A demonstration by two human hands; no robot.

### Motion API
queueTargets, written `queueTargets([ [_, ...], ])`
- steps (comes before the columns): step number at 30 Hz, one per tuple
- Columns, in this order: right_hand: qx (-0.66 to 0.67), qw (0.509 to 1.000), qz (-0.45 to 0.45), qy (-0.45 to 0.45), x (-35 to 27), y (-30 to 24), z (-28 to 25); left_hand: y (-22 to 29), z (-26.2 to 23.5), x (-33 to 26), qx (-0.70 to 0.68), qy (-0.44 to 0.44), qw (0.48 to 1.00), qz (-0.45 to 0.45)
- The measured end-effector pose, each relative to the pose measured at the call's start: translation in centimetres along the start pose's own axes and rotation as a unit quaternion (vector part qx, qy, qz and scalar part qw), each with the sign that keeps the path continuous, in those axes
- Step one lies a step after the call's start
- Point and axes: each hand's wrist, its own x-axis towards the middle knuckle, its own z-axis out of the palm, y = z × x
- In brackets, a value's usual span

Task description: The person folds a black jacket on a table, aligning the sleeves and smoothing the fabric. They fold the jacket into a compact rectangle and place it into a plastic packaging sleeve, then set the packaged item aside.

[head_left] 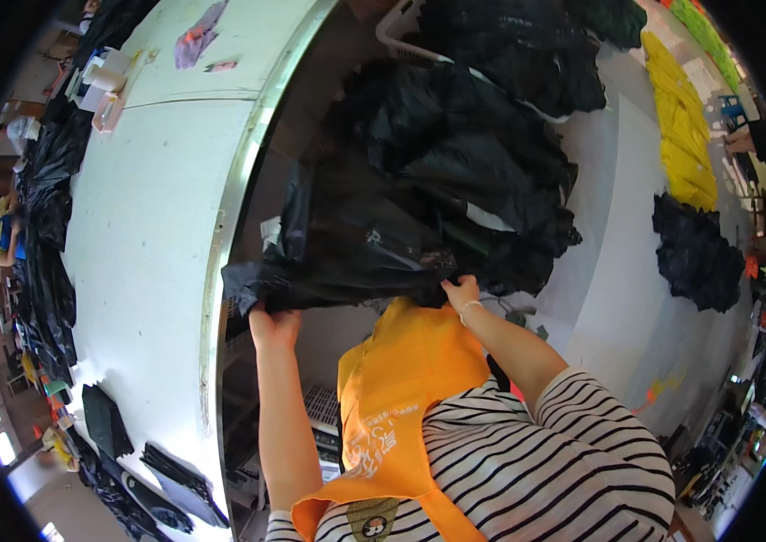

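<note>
Desk [152,226], long and pale, fills much of the left side; just beyond its right edge, in front of the person, spreads black cloth [347,271], its near edge raised and its folds running into a dark heap, so I cannot tell where one piece ends. Thin and faintly shiny, it looks soft, limp and a little slippery, probably light at the edge but dragging where the folds bunch; it should hardly be fragile, and a pinch at two spread points along the near hem seems the surest hold. Yellow cloth [679,126] lies well apart to the right, and a white basket [392,40] shows at the far side. Left hand [274,327] clasps the near left corner, folds hiding its fingertips; right hand [461,294] pinches the same edge farther right, so the cloth hangs between both sets of fingers and stretches away beyond them.
</note>
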Motion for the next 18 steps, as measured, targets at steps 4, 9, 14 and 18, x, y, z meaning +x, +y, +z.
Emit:
queueTargets([
  [4,0.109,0.977,-0.183,-0.003,-2.8,-7.4,-1.6,1.8,1.8,1.3,0.068,-0.034,0.997,0.022],
  [9,-0.354,0.902,-0.191,-0.158,1.9,-6.5,0.1,0.1,12.1,-4.1,0.191,-0.110,0.964,0.148],
  [14,-0.372,0.897,-0.231,-0.067,11.0,-4.9,-9.8,8.2,15.2,-8.3,0.212,-0.180,0.897,0.343],
  [18,-0.389,0.900,-0.197,0.017,15.4,-3.5,-12.6,9.4,15.8,-16.3,0.143,-0.105,0.806,0.564],
])
